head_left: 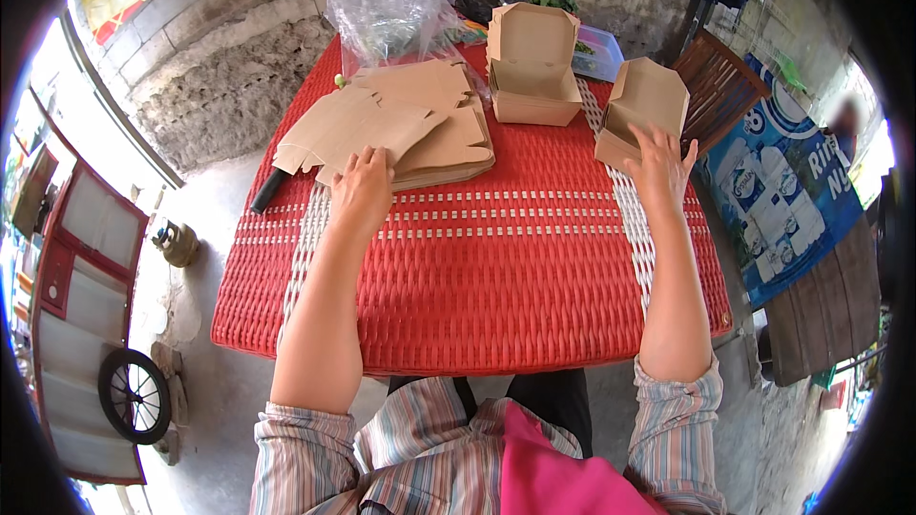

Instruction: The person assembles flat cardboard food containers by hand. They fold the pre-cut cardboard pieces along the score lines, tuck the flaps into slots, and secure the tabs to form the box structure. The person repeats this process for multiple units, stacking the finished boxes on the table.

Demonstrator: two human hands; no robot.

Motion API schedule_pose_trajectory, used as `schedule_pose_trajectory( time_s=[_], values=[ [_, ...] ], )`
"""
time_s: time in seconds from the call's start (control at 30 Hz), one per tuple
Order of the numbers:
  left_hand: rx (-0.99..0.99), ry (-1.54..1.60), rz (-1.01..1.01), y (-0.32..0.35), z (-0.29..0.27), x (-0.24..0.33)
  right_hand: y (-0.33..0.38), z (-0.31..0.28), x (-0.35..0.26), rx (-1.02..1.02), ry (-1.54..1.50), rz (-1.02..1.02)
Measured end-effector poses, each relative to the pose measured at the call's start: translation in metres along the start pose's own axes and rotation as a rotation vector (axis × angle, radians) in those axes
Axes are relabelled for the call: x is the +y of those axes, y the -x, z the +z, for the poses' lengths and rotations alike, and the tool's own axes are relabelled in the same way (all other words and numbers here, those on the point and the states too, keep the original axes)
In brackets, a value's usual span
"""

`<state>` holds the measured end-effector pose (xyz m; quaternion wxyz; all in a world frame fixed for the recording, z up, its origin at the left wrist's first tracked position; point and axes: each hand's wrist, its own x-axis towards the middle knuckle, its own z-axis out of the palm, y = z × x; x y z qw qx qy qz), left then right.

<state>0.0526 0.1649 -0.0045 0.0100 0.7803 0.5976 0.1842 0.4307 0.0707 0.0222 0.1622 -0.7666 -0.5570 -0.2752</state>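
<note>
On the left side of the table lies a stack of flat brown cardboard box blanks (377, 119). My left hand (361, 181) rests on the near edge of its top sheet, fingers stretched over the card; the thumb is hard to see. At the right, a folded cardboard box (654, 95) stands with its lid up. My right hand (660, 164) is at its near side, open with the fingers spread. A second folded box (534, 86), also with a raised lid, stands at the far middle, apart from both hands.
A red woven-pattern cover (496, 296) lies over the table. Behind the stack sits a clear plastic bag (391, 19). A black handle (271, 191) pokes out at the stack's left. Beyond the boxes is a clear tray (601, 52); a wooden chair (720, 86) stands at the right.
</note>
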Motion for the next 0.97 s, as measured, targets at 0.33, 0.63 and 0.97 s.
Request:
schedule_pose_trajectory(
  time_s=[0.33,0.63,0.97],
  values=[
    [0.209,-0.075,0.285,0.057,-0.056,0.052,0.048,-0.058,-0.102,0.222,-0.421,-0.705],
    [0.199,0.125,0.425,0.165,-0.032,0.060,0.097,-0.076,-0.112,0.205,-0.373,-0.873],
    [-0.081,0.176,0.864,0.199,-0.013,0.047,0.190,-0.098,-0.068,-0.185,-0.512,-0.768]
  ],
)
